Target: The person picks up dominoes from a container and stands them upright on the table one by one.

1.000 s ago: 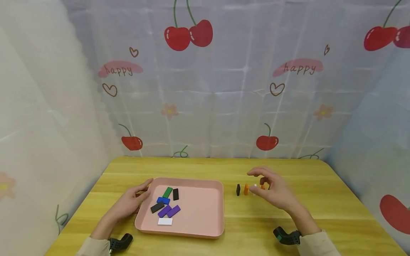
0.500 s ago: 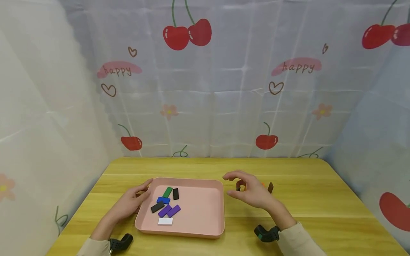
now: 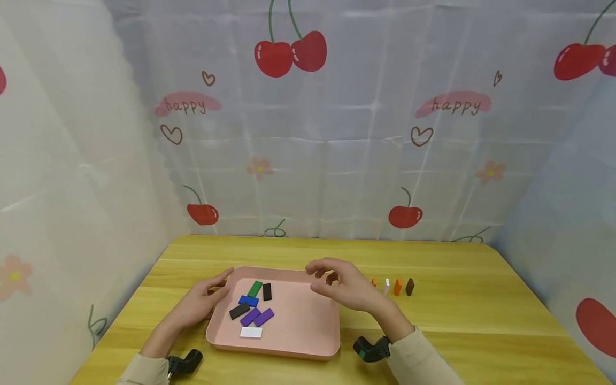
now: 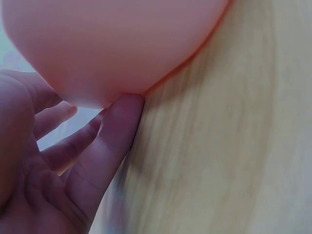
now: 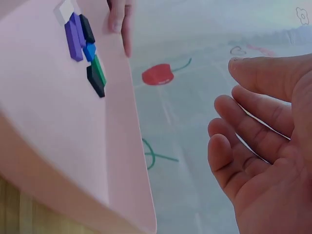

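Observation:
A pink tray [image 3: 303, 323] lies on the table. Flat in its left half are several domino blocks: green [image 3: 254, 289], black [image 3: 267, 292], blue [image 3: 248, 301], dark [image 3: 239, 311], white [image 3: 251, 332] and two purple [image 3: 264, 317]. My left hand [image 3: 198, 300] rests against the tray's left side, its thumb touching the outer wall in the left wrist view. Over the tray's right rim hovers my right hand [image 3: 348, 286], fingers loosely bent and apart; the right wrist view shows nothing between them.
Right of the tray, dominoes stand on end in a row: an orange one [image 3: 374, 282] partly behind my right hand, then white [image 3: 386, 287], orange [image 3: 398, 286] and dark brown [image 3: 410, 287]. A cherry-printed curtain [image 3: 308, 160] hangs behind the wooden table [image 3: 462, 315].
My right hand has moved left from above the standing dominoes to the tray's right rim, uncovering several of them. The left hand and the blocks in the tray stay put.

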`<state>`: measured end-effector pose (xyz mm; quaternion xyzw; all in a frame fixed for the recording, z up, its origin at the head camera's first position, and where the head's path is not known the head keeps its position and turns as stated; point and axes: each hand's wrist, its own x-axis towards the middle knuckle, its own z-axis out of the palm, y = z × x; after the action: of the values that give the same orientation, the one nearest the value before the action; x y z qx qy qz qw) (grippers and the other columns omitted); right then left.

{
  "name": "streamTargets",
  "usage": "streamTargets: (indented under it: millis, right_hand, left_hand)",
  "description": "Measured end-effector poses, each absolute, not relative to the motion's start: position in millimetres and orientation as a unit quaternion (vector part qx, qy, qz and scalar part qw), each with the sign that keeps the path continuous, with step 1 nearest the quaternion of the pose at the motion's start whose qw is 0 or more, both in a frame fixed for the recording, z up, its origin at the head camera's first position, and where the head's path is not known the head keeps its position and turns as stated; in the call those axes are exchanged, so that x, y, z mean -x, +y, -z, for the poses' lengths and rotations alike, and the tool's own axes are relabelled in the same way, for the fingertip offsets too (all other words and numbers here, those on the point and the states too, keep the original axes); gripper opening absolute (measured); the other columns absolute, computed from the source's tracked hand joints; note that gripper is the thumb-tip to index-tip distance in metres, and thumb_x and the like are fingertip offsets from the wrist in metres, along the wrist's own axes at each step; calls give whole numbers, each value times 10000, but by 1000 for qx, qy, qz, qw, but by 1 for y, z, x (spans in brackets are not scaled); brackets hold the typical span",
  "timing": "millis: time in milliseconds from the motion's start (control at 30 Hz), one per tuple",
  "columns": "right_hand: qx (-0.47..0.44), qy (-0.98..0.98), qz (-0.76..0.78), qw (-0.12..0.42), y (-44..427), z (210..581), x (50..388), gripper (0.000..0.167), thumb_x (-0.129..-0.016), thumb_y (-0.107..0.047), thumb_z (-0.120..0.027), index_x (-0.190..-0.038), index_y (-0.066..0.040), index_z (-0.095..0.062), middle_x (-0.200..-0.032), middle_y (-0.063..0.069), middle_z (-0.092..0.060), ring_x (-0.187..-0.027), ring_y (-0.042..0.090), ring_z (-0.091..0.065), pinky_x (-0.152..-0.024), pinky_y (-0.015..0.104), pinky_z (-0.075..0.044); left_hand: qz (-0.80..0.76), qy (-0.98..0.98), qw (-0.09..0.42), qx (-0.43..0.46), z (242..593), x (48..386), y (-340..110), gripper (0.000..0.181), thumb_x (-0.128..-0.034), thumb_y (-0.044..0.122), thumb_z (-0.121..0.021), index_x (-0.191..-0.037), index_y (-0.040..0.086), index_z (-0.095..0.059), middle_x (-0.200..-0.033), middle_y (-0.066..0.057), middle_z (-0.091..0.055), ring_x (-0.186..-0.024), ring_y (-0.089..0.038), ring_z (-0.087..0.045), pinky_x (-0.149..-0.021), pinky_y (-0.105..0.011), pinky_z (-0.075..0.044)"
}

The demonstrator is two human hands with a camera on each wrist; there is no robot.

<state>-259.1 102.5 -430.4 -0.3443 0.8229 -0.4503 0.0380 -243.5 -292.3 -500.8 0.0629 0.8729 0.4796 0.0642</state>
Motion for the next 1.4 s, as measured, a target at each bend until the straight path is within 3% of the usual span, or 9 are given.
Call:
streamTargets:
  millis: [200, 433, 633, 800, 1000, 1233, 1400]
  right_hand:
    - [361, 826, 429, 65, 76, 429, 268, 346, -998, -257, -702, -1324, -141, -682, -1208, -7, -711, -1060, 140, -619, -893, 287, -539]
    - [387, 833, 380, 106, 46, 430, 278, 319, -984, -251, -722, -1302, -232, -696, -1150, -94, -700, -1035, 78, -616, -876, 238, -534]
    - [400, 821, 380, 142, 24, 439, 285, 300, -968, -242, -743, -1266, -237, -708, -1181, 37, -717, -1027, 74, -609, -883, 226, -530]
    - [397, 807, 399, 180, 8, 453, 286, 287, -952, -224, -761, -1232, -179, -721, -1160, 51, -727, -986, 65, -618, -853, 227, -543]
    - [403, 812, 384, 176, 0, 470, 290, 223, -924, -205, -792, -1137, -164, -742, -1023, -56, -720, -899, 24, -628, -860, 198, -548]
    - [418, 810, 370, 178, 1, 477, 290, 205, -894, -168, -822, -1081, -163, -738, -952, -70, -705, -840, 26, -613, -791, 188, -546]
    - [421, 815, 353, 182, -1, 484, 288, 236, -876, -190, -844, -1085, -189, -735, -920, -87, -679, -810, 24, -587, -759, 173, -539]
  left_hand:
    - [-473, 877, 64, -55, 503, 243, -293, 534, -1075, 335, -556, -1590, 313, -416, -1583, -181, -467, -1340, -355, -556, -928, -338, -596]
    - [-485, 870, 68, -55, 502, 244, -293, 534, -1078, 310, -554, -1592, 311, -412, -1608, -177, -434, -1308, -332, -572, -877, -295, -600]
    - [-503, 859, 77, -62, 505, 245, -292, 529, -1079, 288, -556, -1590, 302, -418, -1585, -197, -453, -1188, -291, -619, -774, -287, -603]
    - [-499, 861, 73, -62, 504, 244, -293, 517, -1081, 301, -549, -1583, 319, -425, -1606, -195, -427, -1303, -330, -586, -859, -305, -614]
    - [-492, 866, 64, -61, 504, 245, -290, 512, -1080, 295, -553, -1577, 321, -434, -1574, -207, -464, -1325, -351, -569, -872, -316, -610]
    - [-478, 874, 52, -66, 501, 248, -289, 512, -1082, 316, -545, -1582, 302, -431, -1586, -184, -460, -1391, -382, -519, -973, -368, -583]
    - [-469, 879, 52, -64, 502, 246, -292, 519, -1082, 307, -547, -1586, 284, -428, -1612, -147, -438, -1383, -356, -528, -930, -274, -567]
